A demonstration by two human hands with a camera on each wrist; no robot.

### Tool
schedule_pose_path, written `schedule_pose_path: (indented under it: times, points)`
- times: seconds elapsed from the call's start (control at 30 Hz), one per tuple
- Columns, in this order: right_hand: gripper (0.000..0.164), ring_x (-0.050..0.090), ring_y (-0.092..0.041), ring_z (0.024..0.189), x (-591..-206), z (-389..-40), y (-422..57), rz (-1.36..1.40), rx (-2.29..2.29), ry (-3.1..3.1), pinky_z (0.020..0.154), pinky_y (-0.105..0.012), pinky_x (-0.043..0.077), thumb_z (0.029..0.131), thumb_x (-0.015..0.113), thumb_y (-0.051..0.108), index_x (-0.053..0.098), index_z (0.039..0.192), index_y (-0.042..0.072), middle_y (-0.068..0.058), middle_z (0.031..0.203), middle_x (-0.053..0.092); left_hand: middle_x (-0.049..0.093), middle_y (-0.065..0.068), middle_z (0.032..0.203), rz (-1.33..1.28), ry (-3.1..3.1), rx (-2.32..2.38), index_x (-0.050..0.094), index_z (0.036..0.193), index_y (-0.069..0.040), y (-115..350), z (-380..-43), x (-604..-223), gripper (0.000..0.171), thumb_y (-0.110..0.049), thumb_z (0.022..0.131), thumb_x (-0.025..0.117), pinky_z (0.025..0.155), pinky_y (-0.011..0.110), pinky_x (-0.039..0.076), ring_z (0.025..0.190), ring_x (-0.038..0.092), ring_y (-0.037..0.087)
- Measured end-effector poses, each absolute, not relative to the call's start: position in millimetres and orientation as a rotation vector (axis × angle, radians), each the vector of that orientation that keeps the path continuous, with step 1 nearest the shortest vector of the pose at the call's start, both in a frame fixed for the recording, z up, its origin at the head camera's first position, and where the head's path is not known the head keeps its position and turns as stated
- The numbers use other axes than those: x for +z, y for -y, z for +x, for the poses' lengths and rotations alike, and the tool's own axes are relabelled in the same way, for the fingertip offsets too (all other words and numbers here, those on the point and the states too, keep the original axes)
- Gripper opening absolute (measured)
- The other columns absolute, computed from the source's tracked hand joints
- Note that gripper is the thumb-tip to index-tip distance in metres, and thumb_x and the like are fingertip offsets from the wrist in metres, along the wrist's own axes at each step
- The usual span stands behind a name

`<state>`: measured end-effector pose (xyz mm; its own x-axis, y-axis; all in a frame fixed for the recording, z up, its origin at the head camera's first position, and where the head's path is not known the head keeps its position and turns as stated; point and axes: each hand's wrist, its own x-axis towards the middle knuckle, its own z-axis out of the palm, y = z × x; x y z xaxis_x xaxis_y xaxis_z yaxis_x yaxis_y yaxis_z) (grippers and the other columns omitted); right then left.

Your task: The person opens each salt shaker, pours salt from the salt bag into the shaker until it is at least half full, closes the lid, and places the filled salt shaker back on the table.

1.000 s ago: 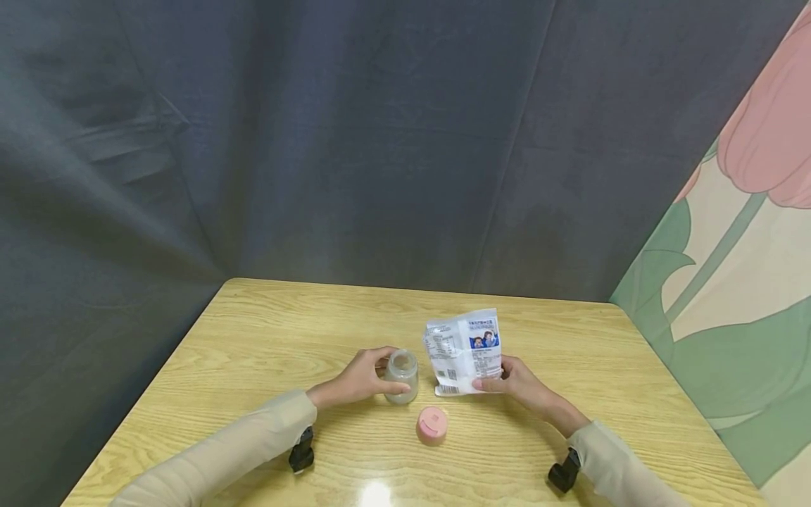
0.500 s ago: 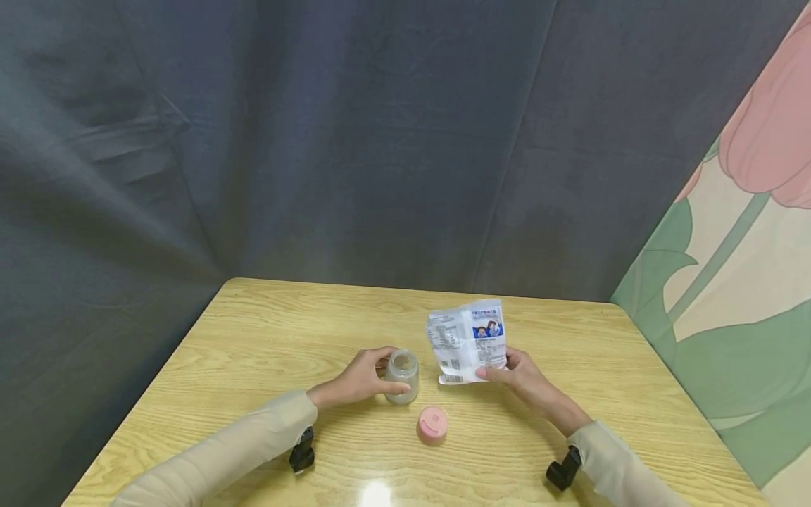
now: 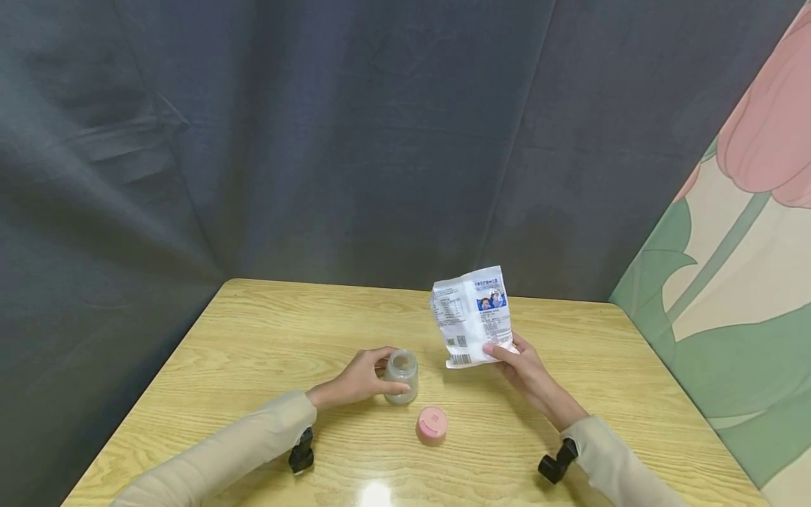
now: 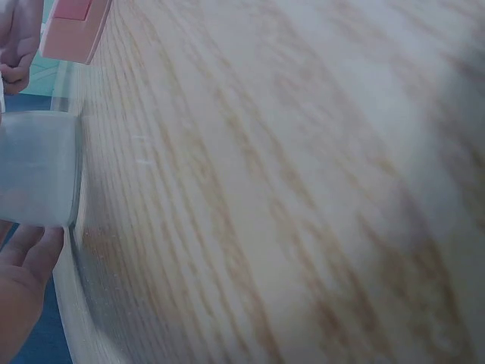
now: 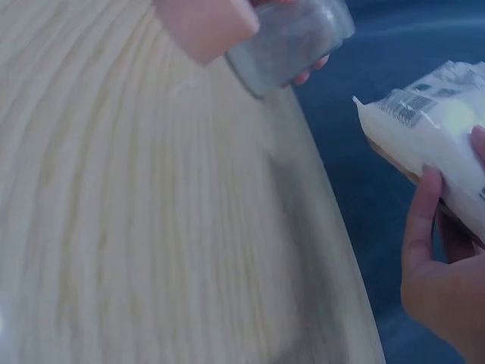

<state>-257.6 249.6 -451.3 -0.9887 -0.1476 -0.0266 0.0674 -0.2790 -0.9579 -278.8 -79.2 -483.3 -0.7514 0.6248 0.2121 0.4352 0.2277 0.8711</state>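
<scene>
A clear glass jar stands upright on the table with its mouth uncovered. My left hand grips it from the left, thumb in front and fingers behind; the left wrist view shows the jar's side above the fingertips. Up off the table, my right hand pinches the lower right corner of a white printed packet with a barcode and a blue picture. In the right wrist view the packet looks plump. A pink lid lies on the table in front of the jar, touched by neither hand.
The wooden table ends at a dark curtain at the back. A wall with a painted tulip borders its right side. A black wrist camera sits under the left forearm, another wrist camera by the right.
My right hand has lifted the packet up and away, slightly to the right, off the tabletop. The left hand, the jar and the pink lid have stayed put.
</scene>
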Motion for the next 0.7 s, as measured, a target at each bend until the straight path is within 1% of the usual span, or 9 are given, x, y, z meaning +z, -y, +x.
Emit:
schedule_pose_path:
  times: [0.17, 0.27, 0.33, 0.4, 0.47, 0.5, 0.57, 0.63, 0.7]
  points:
    - [0.027, 0.067, -0.018, 0.100, -449, -261, -247, -0.103, -2.495, -1.693, 0.090, -0.029, 0.053, 0.093, 0.058, -0.008, 0.063, 0.111, 0.010, -0.005, 0.108, 0.069, 0.068, 0.007, 0.120, 1.017, -2.324, 1.540, 0.059, 0.131, -0.004, 79, -280, -483, 0.058, -0.023, 0.082, 0.083, 0.096, 0.031, 0.051, 0.112, 0.064, 0.020]
    - [0.022, 0.067, -0.018, 0.098, -449, -262, -246, -0.084, -2.492, -1.672, 0.091, -0.030, 0.053, 0.095, 0.056, -0.005, 0.068, 0.105, 0.011, -0.005, 0.105, 0.070, 0.068, 0.007, 0.119, 1.011, -2.331, 1.535, 0.060, 0.131, -0.004, 79, -279, -482, 0.057, -0.023, 0.082, 0.083, 0.096, 0.030, 0.050, 0.112, 0.064, 0.020]
    - [0.021, 0.067, -0.018, 0.100, -448, -262, -245, -0.069, -2.488, -1.636, 0.096, -0.035, 0.051, 0.097, 0.055, -0.001, 0.069, 0.104, 0.012, -0.004, 0.105, 0.070, 0.068, 0.010, 0.119, 1.008, -2.330, 1.540, 0.059, 0.130, 0.000, 79, -273, -473, 0.055, -0.018, 0.083, 0.083, 0.096, 0.032, 0.051, 0.111, 0.065, 0.024]
    - [0.020, 0.066, -0.018, 0.103, -448, -262, -246, -0.076, -2.482, -1.597, 0.099, -0.040, 0.049, 0.100, 0.053, 0.003, 0.069, 0.106, 0.014, -0.004, 0.108, 0.070, 0.068, 0.010, 0.119, 1.008, -2.329, 1.544, 0.060, 0.130, -0.001, 78, -273, -473, 0.055, -0.019, 0.083, 0.082, 0.096, 0.031, 0.050, 0.111, 0.065, 0.024]
    - [0.020, 0.066, -0.019, 0.105, -448, -261, -246, -0.094, -2.475, -1.553, 0.100, -0.045, 0.048, 0.103, 0.051, 0.006, 0.068, 0.109, 0.015, -0.004, 0.110, 0.070, 0.068, 0.010, 0.118, 1.003, -2.336, 1.545, 0.060, 0.129, -0.001, 78, -273, -473, 0.055, -0.018, 0.083, 0.083, 0.096, 0.031, 0.050, 0.111, 0.065, 0.023]
    - [0.021, 0.066, -0.020, 0.106, -448, -261, -247, -0.103, -2.469, -1.533, 0.100, -0.045, 0.048, 0.104, 0.050, 0.008, 0.067, 0.111, 0.015, -0.005, 0.111, 0.070, 0.068, 0.010, 0.118, 0.997, -2.339, 1.543, 0.060, 0.129, -0.001, 77, -274, -474, 0.055, -0.017, 0.082, 0.083, 0.096, 0.032, 0.050, 0.111, 0.065, 0.024]
    - [0.021, 0.066, -0.022, 0.106, -448, -261, -247, -0.122, -2.457, -1.504, 0.098, -0.045, 0.050, 0.105, 0.047, 0.009, 0.065, 0.114, 0.016, -0.007, 0.112, 0.070, 0.068, 0.006, 0.118, 0.990, -2.352, 1.536, 0.060, 0.130, -0.004, 77, -279, -483, 0.057, -0.021, 0.081, 0.084, 0.096, 0.029, 0.050, 0.111, 0.065, 0.019]
    - [0.021, 0.067, -0.026, 0.105, -449, -261, -246, -0.120, -2.458, -1.476, 0.094, -0.044, 0.051, 0.105, 0.047, 0.009, 0.063, 0.117, 0.015, -0.010, 0.113, 0.070, 0.068, 0.007, 0.118, 0.991, -2.360, 1.540, 0.060, 0.130, -0.003, 77, -279, -484, 0.057, -0.019, 0.081, 0.084, 0.096, 0.030, 0.050, 0.111, 0.065, 0.021]
    - [0.021, 0.067, -0.028, 0.106, -449, -260, -246, -0.118, -2.456, -1.454, 0.094, -0.045, 0.051, 0.106, 0.046, 0.010, 0.061, 0.119, 0.015, -0.011, 0.114, 0.069, 0.068, 0.010, 0.119, 0.997, -2.352, 1.553, 0.059, 0.131, -0.001, 77, -279, -485, 0.058, -0.016, 0.081, 0.084, 0.097, 0.033, 0.050, 0.111, 0.065, 0.024]
